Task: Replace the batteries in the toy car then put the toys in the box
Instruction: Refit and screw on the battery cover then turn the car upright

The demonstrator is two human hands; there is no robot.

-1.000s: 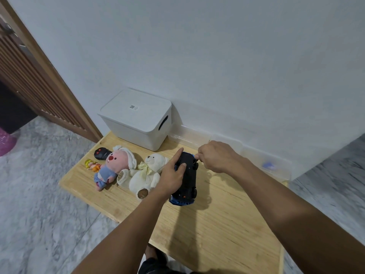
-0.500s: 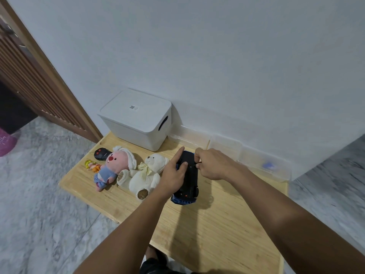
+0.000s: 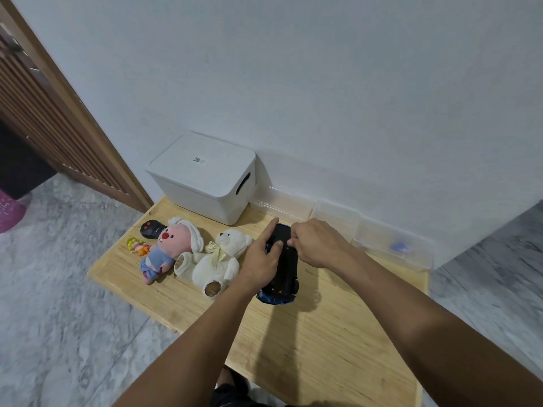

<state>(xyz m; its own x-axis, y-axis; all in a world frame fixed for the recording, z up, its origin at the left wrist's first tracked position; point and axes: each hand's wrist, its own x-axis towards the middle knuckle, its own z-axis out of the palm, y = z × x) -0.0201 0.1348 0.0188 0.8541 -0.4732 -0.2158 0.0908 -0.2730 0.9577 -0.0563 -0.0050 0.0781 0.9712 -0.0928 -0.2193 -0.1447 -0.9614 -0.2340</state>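
Note:
A dark blue toy car (image 3: pixel 283 271) lies upside down on the wooden table (image 3: pixel 308 342), its black underside facing up. My left hand (image 3: pixel 261 259) grips its left side, thumb on the underside and index finger stretched along the far edge. My right hand (image 3: pixel 316 243) has curled fingers pressed on the far part of the underside; what it pinches is hidden. A white lidded box (image 3: pixel 205 177) stands at the back left against the wall. A white teddy bear (image 3: pixel 220 259), a pink plush (image 3: pixel 170 248), a small figurine (image 3: pixel 138 246) and a black remote (image 3: pixel 151 229) lie left of the car.
Clear plastic trays (image 3: pixel 393 242) line the wall at the back right; one holds a small blue item (image 3: pixel 399 246). A wooden slatted door (image 3: pixel 53 113) stands at left. Grey marble floor (image 3: pixel 53 318) surrounds the table.
My right hand has drawn back from the far end of the car onto its underside. The car has shifted slightly. The left hand keeps its hold.

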